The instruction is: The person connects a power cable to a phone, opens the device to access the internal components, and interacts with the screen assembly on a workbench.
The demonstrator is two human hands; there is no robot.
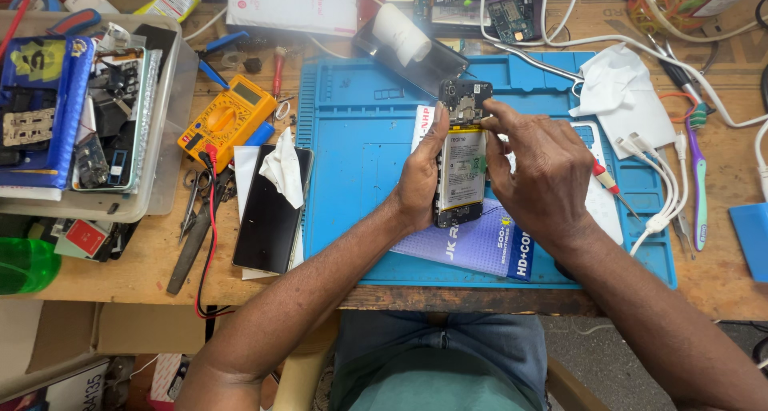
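Note:
An opened smartphone [462,167], back cover off, shows its white battery and dark circuit board. My left hand [419,179] grips its left edge and holds it upright over a blue work mat [360,147]. My right hand [540,171] rests on the phone's right side. Its thumb and fingertips pinch at the top of the battery, just below the board. Whether a small part sits between those fingers is hidden. A purple printed packet [488,247] lies under the phone on the mat.
A black phone [270,211] with a white tissue lies left of the mat, near a yellow multimeter [228,119] and tweezers. A clear tray of parts [172,99] stands far left. White cables [664,175], a small screwdriver [612,185] and a toothbrush [699,179] lie right.

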